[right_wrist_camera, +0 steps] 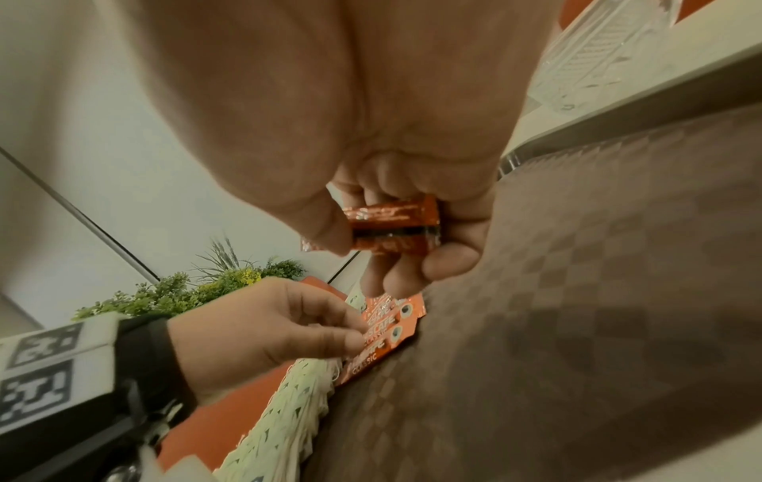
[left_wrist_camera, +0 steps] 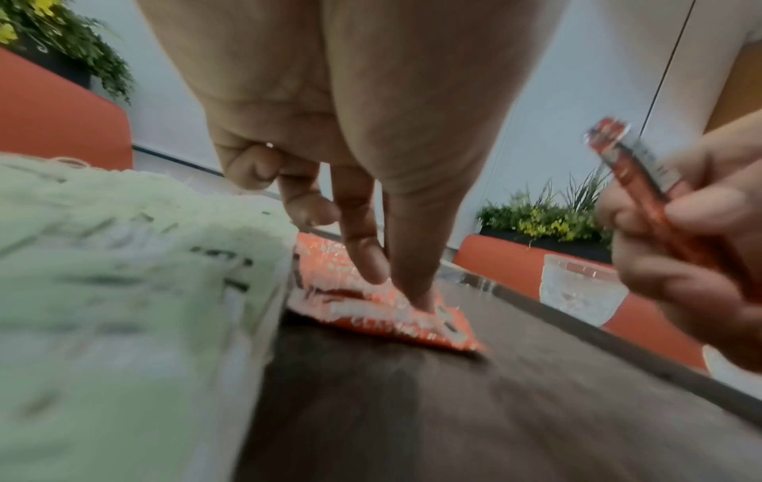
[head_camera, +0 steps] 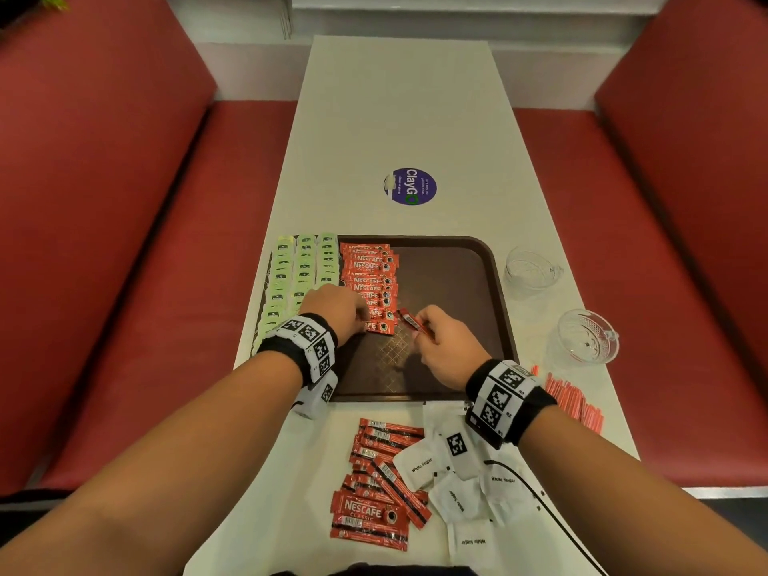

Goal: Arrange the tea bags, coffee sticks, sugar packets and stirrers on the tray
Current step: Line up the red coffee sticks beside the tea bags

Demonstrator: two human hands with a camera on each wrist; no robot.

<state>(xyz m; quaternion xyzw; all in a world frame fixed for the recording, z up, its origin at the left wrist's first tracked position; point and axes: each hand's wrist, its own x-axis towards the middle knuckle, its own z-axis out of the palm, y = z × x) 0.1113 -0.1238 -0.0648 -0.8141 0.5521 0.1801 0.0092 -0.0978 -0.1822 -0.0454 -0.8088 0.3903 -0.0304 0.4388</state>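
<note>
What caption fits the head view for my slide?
Left hand presses the Nescafe stick row on the brown tray; right hand holds more Nescafe sticks.

Soft, even indoor light; faint hand shadows fall on the dark brown plastic tray (head_camera: 453,276). Both wrist views are blurred. Wide-angle bending warps the edges.

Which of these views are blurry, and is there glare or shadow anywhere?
Head view: sharp, wide-angle bend at the edges, hand shadows on the tray. Left wrist view: the tea bags up close are smeared, and the coffee sticks under the left hand sparkle with glare. Right wrist view: the palm of the right hand is soft, a shadow darkens the tray.
</note>
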